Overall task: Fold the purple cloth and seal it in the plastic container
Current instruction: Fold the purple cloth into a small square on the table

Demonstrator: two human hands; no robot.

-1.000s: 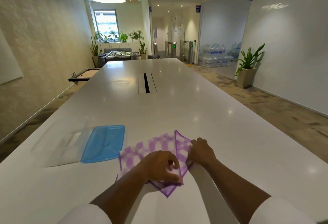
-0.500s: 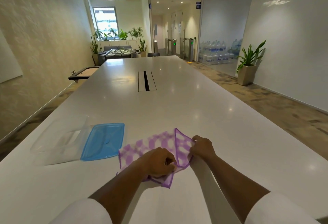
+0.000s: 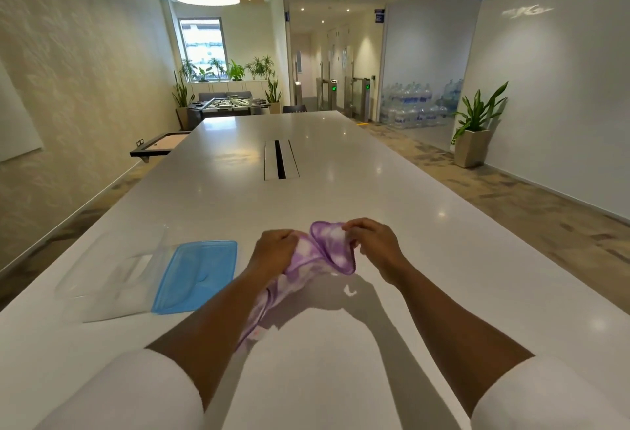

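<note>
1. Above the white table [image 3: 341, 163], both hands hold the purple checked cloth [image 3: 318, 259] lifted off the surface; the left hand [image 3: 274, 252] is clenched around its bunched middle, and the right hand [image 3: 373, 242] pinches its upper hem.
2. Left of the hands, a clear plastic container [image 3: 112, 272] lies on the table with its blue lid [image 3: 197, 276] touching it.
3. Farther off, a potted plant [image 3: 474, 133] stands by the right wall.
4. Motion blur smears the cloth's hanging tail, which seems to reach down toward the tabletop.
</note>
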